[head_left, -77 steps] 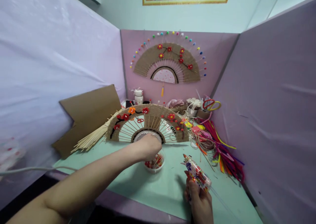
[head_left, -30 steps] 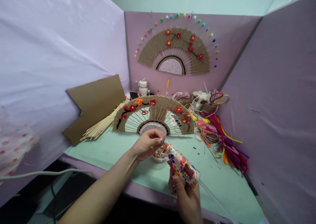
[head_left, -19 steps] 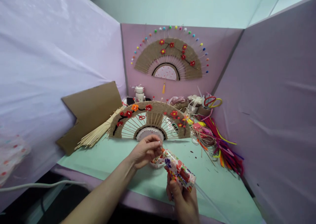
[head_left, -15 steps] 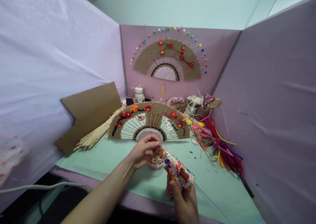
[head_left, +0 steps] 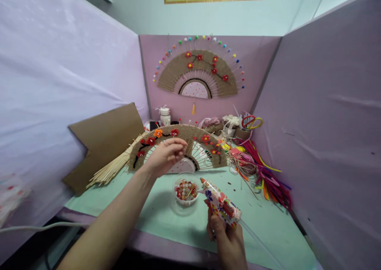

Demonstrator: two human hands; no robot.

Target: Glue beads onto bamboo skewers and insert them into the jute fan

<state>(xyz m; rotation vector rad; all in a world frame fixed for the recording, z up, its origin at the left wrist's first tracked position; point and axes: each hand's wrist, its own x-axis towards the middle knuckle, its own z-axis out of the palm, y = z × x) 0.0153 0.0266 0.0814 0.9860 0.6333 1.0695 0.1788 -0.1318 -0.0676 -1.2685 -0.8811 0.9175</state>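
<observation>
My right hand (head_left: 228,240) grips a flower-patterned glue gun (head_left: 222,204), nozzle pointing up-left toward a small clear bowl of red and white beads (head_left: 186,190). My left hand (head_left: 165,155) is raised over the burlap fan (head_left: 205,143) standing on the green table (head_left: 154,210), fingers pinched together at the fan's upper middle. What the fingertips hold is too small to make out. The fan carries red and orange flowers on a dark branch and has bare wooden ribs.
A finished fan with coloured bead tips (head_left: 198,71) hangs on the pink back wall. Cardboard (head_left: 104,135) and a bundle of sticks (head_left: 111,169) lie at left. Pipe cleaners and ribbons (head_left: 262,171) are heaped at right. A white jar (head_left: 164,115) stands at the back.
My left hand rose from the glue gun's nozzle over the bead bowl up to the fan, still pinched. The glue gun dropped slightly to the right, uncovering the bowl.
</observation>
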